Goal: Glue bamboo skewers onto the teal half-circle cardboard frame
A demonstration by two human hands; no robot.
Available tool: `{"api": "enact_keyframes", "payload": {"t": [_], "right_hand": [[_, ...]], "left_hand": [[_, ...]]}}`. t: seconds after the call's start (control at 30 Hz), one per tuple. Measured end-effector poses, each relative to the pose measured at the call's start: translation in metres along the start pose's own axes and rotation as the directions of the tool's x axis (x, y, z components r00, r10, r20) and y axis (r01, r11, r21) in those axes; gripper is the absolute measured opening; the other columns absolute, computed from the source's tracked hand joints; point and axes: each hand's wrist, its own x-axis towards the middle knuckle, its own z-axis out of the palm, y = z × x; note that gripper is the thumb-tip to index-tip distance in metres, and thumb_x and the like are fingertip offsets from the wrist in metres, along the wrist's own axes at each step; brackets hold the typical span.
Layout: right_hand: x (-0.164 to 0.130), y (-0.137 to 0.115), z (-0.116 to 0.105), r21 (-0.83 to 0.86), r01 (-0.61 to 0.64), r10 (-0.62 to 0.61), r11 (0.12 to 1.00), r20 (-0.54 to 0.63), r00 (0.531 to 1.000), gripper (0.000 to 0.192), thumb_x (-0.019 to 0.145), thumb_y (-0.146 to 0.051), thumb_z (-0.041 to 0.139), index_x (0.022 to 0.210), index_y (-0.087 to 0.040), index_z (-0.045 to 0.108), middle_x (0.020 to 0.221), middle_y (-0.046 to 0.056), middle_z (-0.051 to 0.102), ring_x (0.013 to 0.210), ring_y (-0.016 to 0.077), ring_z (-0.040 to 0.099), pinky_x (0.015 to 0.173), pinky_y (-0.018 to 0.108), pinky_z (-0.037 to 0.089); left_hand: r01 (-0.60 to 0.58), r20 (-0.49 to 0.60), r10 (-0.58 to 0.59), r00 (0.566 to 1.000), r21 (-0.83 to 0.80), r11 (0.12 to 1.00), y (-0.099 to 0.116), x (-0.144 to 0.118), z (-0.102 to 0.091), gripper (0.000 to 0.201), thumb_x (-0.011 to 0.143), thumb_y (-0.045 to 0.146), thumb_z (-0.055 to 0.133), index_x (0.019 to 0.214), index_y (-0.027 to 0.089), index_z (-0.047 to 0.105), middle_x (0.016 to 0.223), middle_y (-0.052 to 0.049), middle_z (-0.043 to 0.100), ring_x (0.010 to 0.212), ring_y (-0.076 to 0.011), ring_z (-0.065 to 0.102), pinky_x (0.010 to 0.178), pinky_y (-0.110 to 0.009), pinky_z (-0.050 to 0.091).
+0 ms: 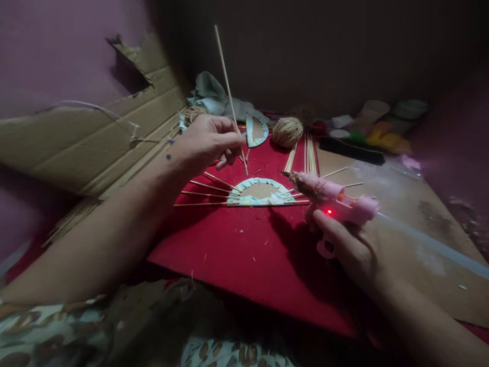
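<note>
Pinched in the fingers of my left hand (219, 137) is a thin wooden stick (225, 71), held nearly upright above the red tabletop. My right hand (344, 239) grips a pink glue gun (328, 196) with a lit red light, its nozzle pointing left. Between and below my hands lies a half-round cardboard piece (262, 190) edged with pale blue patterned fabric. Several thin sticks (206, 194) fan out from its left end, and others spread from its right end, partly hidden by the glue gun.
A second fabric-edged half-round piece (257, 130) and a ball of twine (287, 132) lie behind. Loose sticks (311, 155) rest beside the twine. A long dark object (351, 149) and containers (372, 112) stand at the back right. Folded cardboard (114, 137) leans on the left wall.
</note>
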Motion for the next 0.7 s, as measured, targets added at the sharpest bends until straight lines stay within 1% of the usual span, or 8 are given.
{"api": "enact_keyframes", "payload": {"t": [0.1,0.17,0.3,0.4,0.47,0.53,0.6,0.7], "right_hand": [[0.0,0.0,0.002,0.019,0.054,-0.055,0.998,0.012,0.998,0.037,0.083,-0.036,0.065,0.119,-0.027,0.066,0.088,0.006,0.071,0.067,0.0237,0.064,0.054,0.034,0.05],[0.0,0.001,0.003,0.011,0.068,-0.068,0.998,0.015,0.998,0.04,0.083,-0.035,0.066,0.123,-0.028,0.065,0.09,0.006,0.072,0.068,0.0242,0.065,0.054,0.034,0.051],[-0.003,0.003,0.001,-0.062,0.09,-0.093,0.994,-0.054,0.994,0.016,0.081,-0.038,0.068,0.086,-0.024,0.074,0.056,0.001,0.062,0.042,0.0173,0.053,0.035,0.029,0.039],[-0.003,0.004,0.001,-0.099,0.07,-0.074,0.993,-0.046,0.996,0.02,0.08,-0.042,0.069,0.08,-0.022,0.074,0.049,0.0,0.058,0.033,0.0142,0.046,0.029,0.028,0.031],[-0.003,0.004,0.002,-0.075,0.045,-0.046,0.996,-0.006,0.999,0.03,0.082,-0.041,0.066,0.104,-0.023,0.074,0.053,0.0,0.061,0.032,0.0139,0.044,0.028,0.028,0.03],[-0.003,0.003,0.002,-0.043,0.045,-0.045,0.998,0.004,0.999,0.04,0.084,-0.038,0.064,0.122,-0.025,0.068,0.056,0.0,0.062,0.032,0.0134,0.042,0.029,0.028,0.031],[-0.002,0.003,0.002,-0.036,0.07,-0.07,0.997,0.004,0.998,0.041,0.084,-0.034,0.064,0.124,-0.027,0.067,0.057,-0.001,0.062,0.032,0.0131,0.041,0.03,0.029,0.034],[0.0,0.0,0.0,-0.071,0.154,-0.15,0.986,0.059,0.987,0.036,0.084,-0.03,0.064,0.12,-0.028,0.07,0.054,-0.001,0.06,0.036,0.0159,0.048,0.036,0.031,0.044]], "left_hand": [[0.021,0.042,-0.02,0.999,-0.025,0.999,-0.008,0.0,-0.003,0.013,0.077,0.008,0.056,0.067,0.015,0.055,0.049,0.002,0.054,0.039,-0.0062,0.05,0.043,-0.02,0.035],[0.032,0.06,-0.032,0.998,0.007,0.999,-0.014,-0.001,-0.001,0.008,0.076,0.008,0.057,0.074,0.015,0.056,0.048,0.004,0.053,0.039,-0.0072,0.051,0.043,-0.021,0.035],[0.109,0.071,-0.117,0.991,0.103,0.989,-0.017,-0.005,0.008,0.039,0.076,0.008,0.059,0.115,0.013,0.055,0.044,0.009,0.047,0.035,-0.0065,0.042,0.038,-0.02,0.029],[0.0,0.061,-0.005,0.998,0.075,0.997,-0.013,-0.01,0.011,0.073,0.075,0.005,0.059,0.143,0.014,0.034,0.047,0.011,0.047,0.037,-0.0066,0.043,0.038,-0.019,0.031],[-0.079,0.007,0.078,0.997,0.081,0.994,-0.012,-0.012,0.01,0.067,0.076,0.006,0.056,0.14,0.016,0.04,0.049,0.011,0.046,0.04,-0.0063,0.044,0.041,-0.018,0.034],[-0.071,-0.054,0.078,0.995,0.121,0.99,-0.012,-0.014,0.006,0.039,0.081,0.011,0.053,0.119,0.014,0.059,0.05,0.007,0.049,0.04,-0.0059,0.043,0.042,-0.019,0.035],[-0.029,-0.095,0.04,0.995,0.114,0.993,-0.011,-0.014,0.0,0.022,0.085,0.015,0.05,0.099,0.013,0.067,0.053,0.004,0.053,0.042,-0.0063,0.045,0.043,-0.02,0.038],[-0.017,-0.101,0.014,0.995,-0.029,0.999,-0.009,-0.013,-0.01,0.019,0.084,0.016,0.052,0.1,0.013,0.063,0.063,0.0,0.062,0.053,-0.0093,0.057,0.052,-0.022,0.048]]}}
